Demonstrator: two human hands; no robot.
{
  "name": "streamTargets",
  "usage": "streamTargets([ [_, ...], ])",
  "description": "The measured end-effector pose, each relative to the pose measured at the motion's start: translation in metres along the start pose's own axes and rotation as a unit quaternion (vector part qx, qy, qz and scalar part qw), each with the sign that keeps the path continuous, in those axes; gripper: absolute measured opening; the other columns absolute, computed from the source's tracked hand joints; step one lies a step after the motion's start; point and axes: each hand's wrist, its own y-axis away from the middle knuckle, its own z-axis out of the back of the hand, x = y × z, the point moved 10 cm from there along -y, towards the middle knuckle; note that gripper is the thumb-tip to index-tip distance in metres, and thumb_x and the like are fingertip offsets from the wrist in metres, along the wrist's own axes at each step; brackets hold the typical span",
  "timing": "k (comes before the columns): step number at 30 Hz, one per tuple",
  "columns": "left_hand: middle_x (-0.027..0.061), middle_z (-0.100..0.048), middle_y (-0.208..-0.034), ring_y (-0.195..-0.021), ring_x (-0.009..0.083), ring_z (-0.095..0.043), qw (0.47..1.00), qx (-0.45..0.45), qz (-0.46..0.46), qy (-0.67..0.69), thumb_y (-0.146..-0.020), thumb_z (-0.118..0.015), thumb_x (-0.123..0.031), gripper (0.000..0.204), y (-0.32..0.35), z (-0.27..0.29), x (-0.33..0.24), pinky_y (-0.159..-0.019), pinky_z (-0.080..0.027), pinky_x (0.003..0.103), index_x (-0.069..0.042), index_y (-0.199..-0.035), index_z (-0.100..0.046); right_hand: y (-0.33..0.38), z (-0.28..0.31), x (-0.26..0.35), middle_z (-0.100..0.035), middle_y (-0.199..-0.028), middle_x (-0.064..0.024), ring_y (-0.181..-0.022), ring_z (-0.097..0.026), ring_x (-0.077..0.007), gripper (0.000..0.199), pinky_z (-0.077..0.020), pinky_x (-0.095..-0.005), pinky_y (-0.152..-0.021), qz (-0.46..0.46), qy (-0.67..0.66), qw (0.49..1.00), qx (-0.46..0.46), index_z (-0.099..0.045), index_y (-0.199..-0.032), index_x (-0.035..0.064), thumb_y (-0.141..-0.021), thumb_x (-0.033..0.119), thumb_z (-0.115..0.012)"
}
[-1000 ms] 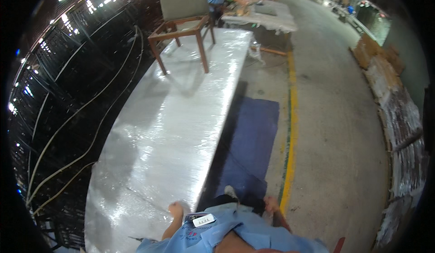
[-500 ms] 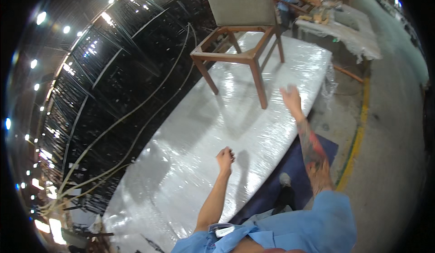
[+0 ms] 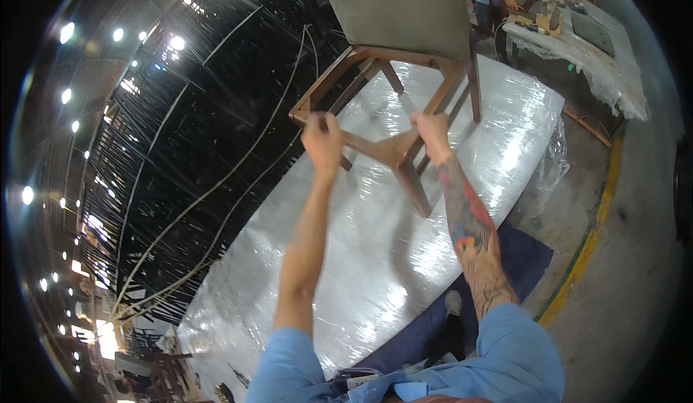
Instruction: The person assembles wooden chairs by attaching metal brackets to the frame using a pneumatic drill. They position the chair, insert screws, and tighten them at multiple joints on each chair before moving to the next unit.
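Observation:
A wooden chair (image 3: 393, 13) with a grey-green padded back stands tilted on a plastic-wrapped white table (image 3: 339, 259). Its seat is an open brown frame (image 3: 393, 150) with no cushion in it. My left hand (image 3: 322, 142) is closed round the front rail near the chair's left front corner. Near the right front corner, my right hand (image 3: 433, 132) grips the side rail. Parts of the rails are hidden under both hands, and the left fingers are slightly blurred.
Dark stacked frames or slats (image 3: 209, 114) fill the left side, with pale hoses (image 3: 238, 179) hanging before them. At the far right a plastic-covered worktable (image 3: 621, 78) holds several small items, and people work beside it. A yellow line (image 3: 585, 266) marks the floor.
Both hands have reached forward and taken hold of the chair's seat frame. The chair now sits nearer and more tilted than before.

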Motion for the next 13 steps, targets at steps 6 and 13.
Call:
streamTargets([
  [6,0.0152,-0.065,-0.105,-0.102,0.0359,-0.061,0.931,0.061,-0.040,-0.359,-0.071,-0.073,-0.041,0.060,-0.090,0.019,0.064,-0.087,-0.050,0.045,-0.002,-0.115,-0.059,0.095,0.048,0.010,-0.056,-0.086,-0.0132,-0.076,-0.058,-0.0223,0.058,-0.0482,-0.0352,-0.065,0.041,-0.059,0.994,0.082,-0.041,-0.111,-0.0110,-0.065,0.011,-0.069],
  [13,0.0167,-0.066,-0.110,-0.107,0.0322,-0.063,0.925,0.122,0.091,-0.349,-0.068,-0.075,-0.039,0.056,-0.039,0.079,0.054,-0.086,-0.050,0.049,-0.005,-0.109,-0.059,0.169,0.079,0.007,-0.056,-0.076,-0.0071,-0.062,-0.057,-0.0184,0.049,-0.0512,-0.0322,-0.059,0.022,-0.134,0.976,0.173,-0.043,-0.114,-0.0037,-0.069,0.004,-0.061],
])
